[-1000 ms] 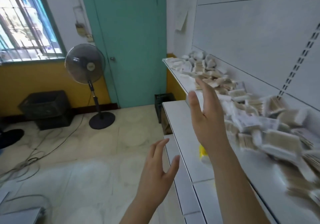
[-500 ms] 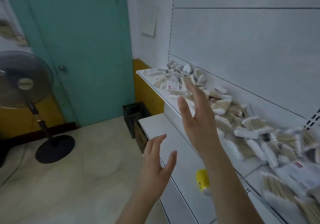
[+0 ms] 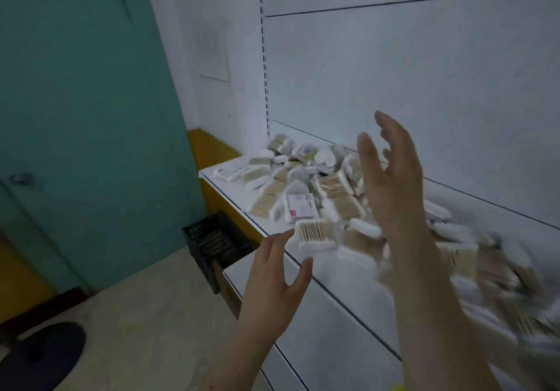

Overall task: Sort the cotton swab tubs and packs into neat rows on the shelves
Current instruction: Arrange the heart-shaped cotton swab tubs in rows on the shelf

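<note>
white shelf (image 3: 233,190) holds a jumbled heap of swab packs (image 3: 303,206); both hands, left hand (image 3: 278,272) and right hand (image 3: 391,178), hang open and empty, so best start with the near loose pack (image 3: 315,234) at the edge.

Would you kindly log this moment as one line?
left hand: open, empty | right hand: open, raised over swab packs | packs: loose heap on shelf, unsorted

My feed is dim and flat, with a cool grey-blue cast over the white wall panel (image 3: 424,66) and no glare or hard shadows that I can make out. Beyond the right hand (image 3: 391,184) toward the lower right edge, the packs (image 3: 491,272) smear into streaks of motion blur, while those just left of its fingers (image 3: 368,160) stay fairly readable. Straight lines bow toward the frame edges, and the corners darken.
</note>
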`<state>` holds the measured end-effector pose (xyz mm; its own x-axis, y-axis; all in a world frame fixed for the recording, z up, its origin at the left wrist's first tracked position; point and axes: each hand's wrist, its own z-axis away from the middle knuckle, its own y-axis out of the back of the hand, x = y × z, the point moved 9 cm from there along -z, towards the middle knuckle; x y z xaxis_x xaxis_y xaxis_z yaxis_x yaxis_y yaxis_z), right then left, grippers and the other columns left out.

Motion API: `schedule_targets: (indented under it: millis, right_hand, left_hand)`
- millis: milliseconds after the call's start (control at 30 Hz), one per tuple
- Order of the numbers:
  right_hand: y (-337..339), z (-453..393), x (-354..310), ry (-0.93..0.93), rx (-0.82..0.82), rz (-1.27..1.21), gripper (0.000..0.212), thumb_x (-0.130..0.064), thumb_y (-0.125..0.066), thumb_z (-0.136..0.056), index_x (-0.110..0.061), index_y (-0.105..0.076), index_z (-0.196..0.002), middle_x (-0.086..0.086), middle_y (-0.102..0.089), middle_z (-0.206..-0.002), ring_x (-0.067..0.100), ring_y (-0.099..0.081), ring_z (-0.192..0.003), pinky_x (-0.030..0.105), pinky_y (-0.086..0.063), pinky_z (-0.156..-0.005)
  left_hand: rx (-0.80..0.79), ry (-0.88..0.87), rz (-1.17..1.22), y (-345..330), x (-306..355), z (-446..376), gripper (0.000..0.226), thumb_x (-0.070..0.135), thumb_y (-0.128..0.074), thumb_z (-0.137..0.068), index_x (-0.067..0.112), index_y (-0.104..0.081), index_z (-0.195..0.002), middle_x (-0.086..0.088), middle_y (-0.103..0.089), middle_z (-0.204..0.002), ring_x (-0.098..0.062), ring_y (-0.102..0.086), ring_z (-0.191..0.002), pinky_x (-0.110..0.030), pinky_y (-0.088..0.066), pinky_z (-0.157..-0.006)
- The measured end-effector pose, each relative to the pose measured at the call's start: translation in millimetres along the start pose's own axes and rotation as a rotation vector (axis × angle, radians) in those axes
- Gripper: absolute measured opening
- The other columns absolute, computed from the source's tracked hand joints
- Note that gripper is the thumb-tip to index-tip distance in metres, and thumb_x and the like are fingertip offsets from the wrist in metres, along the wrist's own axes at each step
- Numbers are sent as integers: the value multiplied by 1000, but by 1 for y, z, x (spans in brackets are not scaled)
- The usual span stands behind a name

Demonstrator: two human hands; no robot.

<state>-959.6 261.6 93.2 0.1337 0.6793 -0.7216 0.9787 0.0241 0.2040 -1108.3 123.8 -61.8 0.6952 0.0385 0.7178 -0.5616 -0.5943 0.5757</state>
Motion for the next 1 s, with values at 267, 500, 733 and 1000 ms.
schedule_targets:
  millis: [267, 500, 733, 1000]
  right_hand:
    - [-29, -76, 50, -70, 93, 220, 53, -52, -44, -101, -25, -40, -147, -9, -42, -149, 8, -40, -136, 41, -36, -114]
    - [-39, -74, 124, -396, 77, 576, 52, -43, -53, -98, -16, -46, -142, 6, -48, -141, 22, -47, -128, 32, -35, -102]
    - [-63, -58, 172, -637, 39, 754, 56, -40, -67, -91, -9, -48, -134, 13, -52, -129, 32, -51, -119, 37, -43, -95]
    - [-75, -41, 196, -750, 22, 789, 51, -38, -69, -89, -15, -50, -131, 12, -53, -122, 26, -56, -104, 22, -33, -74]
  left_hand:
    - [-80, -127, -9, -32, -32, -106, 55, 57, -44, -92, 31, -45, -140, 16, -48, -128, -7, -49, -118, -36, -47, -98]
    - [-59, -355, 116, -40, -26, -207, 47, 47, -58, -89, 25, -53, -131, 15, -48, -118, -7, -49, -113, -28, -45, -97]
    - [-296, -359, 77, -87, -18, -291, 76, 57, -65, -84, 16, -43, -144, -9, -48, -137, -25, -44, -127, -40, -39, -105]
    - [-515, -248, -121, -128, -23, -311, 87, 76, -50, -82, 21, -35, -147, -6, -59, -135, -26, -49, -131, -49, -17, -118]
